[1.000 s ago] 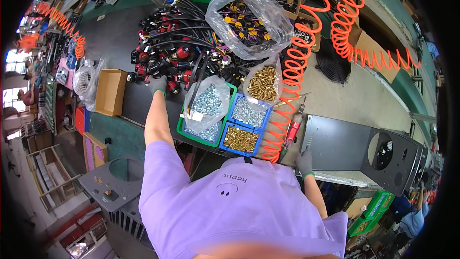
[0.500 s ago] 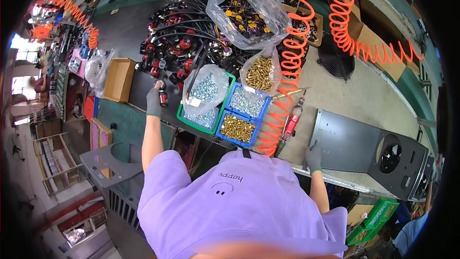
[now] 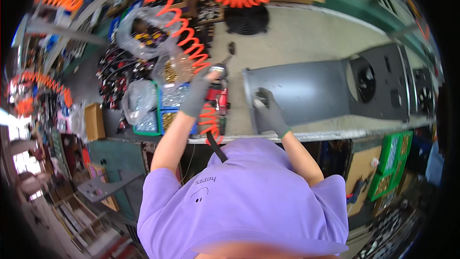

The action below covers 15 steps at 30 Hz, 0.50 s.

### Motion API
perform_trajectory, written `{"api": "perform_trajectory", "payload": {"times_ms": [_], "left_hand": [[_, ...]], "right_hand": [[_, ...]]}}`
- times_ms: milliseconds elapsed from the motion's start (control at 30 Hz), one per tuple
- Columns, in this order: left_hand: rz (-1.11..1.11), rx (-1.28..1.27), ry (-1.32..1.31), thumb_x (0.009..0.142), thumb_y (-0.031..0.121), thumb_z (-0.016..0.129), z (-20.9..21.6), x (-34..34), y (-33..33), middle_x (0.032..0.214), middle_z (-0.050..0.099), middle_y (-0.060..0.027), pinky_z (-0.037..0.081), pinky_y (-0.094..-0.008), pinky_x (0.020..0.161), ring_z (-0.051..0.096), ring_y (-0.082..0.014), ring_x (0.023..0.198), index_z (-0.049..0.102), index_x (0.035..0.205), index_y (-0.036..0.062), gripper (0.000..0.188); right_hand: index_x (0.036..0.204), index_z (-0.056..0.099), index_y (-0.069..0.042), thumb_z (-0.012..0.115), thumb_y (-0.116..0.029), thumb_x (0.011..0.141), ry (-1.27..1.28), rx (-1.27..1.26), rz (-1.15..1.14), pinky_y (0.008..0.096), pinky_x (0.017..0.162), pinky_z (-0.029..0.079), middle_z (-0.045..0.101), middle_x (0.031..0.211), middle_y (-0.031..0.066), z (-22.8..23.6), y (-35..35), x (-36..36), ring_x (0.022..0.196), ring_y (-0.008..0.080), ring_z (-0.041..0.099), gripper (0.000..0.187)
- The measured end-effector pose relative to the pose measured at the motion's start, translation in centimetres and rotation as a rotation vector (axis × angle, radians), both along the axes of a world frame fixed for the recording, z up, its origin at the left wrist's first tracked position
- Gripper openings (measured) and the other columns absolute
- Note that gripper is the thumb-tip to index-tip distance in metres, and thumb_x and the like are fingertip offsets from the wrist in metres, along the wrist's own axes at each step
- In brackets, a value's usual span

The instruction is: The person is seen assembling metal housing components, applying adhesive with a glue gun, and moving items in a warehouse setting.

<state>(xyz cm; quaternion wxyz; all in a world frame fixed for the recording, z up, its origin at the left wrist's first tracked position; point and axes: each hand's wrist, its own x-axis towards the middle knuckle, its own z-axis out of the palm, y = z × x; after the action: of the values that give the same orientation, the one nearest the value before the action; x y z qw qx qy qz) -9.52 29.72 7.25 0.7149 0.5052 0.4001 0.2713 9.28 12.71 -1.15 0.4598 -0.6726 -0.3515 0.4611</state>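
Note:
My gloved left hand (image 3: 197, 93) is closed on a small part with a shiny round end (image 3: 217, 68), blurred by motion. It is above the blue bins, beside a red power screwdriver (image 3: 221, 100) on the bench. A dark knob-like end (image 3: 232, 48) sticks up past the fingers; whether it belongs to the held part I cannot tell. My gloved right hand (image 3: 271, 110) is over the left end of a bent grey metal panel (image 3: 306, 91), its thumb and fingers apart. No object is discernible between them.
An orange coiled hose (image 3: 179, 29) hangs beside my left hand. Left of it are a blue bin (image 3: 173, 97) of screws, a green bin (image 3: 158, 110), plastic bags (image 3: 135, 101) and a pile of red-and-black parts (image 3: 111, 79). A black round grille (image 3: 247, 20) lies farther back.
My view has swung right. My left hand has left the pile of red-and-black parts and come to the screwdriver. My right hand has moved from the panel's near-left corner up over its left end.

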Motion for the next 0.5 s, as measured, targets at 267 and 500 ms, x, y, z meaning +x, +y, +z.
{"api": "perform_trajectory", "payload": {"times_ms": [267, 500], "left_hand": [[-0.06, -0.115, 0.304, 0.087, 0.03, 0.061, -10.1, 20.1, -10.8, 0.076, 0.061, -0.0026, 0.042, -0.0256, 0.056, 0.053, -0.0107, 0.061, 0.063, 0.09, 0.0016, 0.029], [0.036, 0.771, 0.449, 0.089, 0.03, 0.058, -10.5, 16.4, -12.5, 0.087, 0.064, -0.0116, 0.048, -0.0348, 0.071, 0.061, -0.0211, 0.082, 0.06, 0.108, 0.0006, 0.035]], "right_hand": [[0.128, 0.047, -0.008, 0.047, -0.032, 0.095, 0.884, -0.086, -0.334, 0.0333, 0.078, 0.052, 0.057, 0.11, 0.0089, -4.9, -2.5, 6.7, 0.097, 0.0175, 0.059, 0.041], [0.118, 0.051, -0.011, 0.044, -0.041, 0.096, 1.123, 0.14, -0.349, 0.0299, 0.055, 0.051, 0.064, 0.103, 0.0114, -6.3, -6.5, 9.9, 0.074, 0.0185, 0.063, 0.038]]}}
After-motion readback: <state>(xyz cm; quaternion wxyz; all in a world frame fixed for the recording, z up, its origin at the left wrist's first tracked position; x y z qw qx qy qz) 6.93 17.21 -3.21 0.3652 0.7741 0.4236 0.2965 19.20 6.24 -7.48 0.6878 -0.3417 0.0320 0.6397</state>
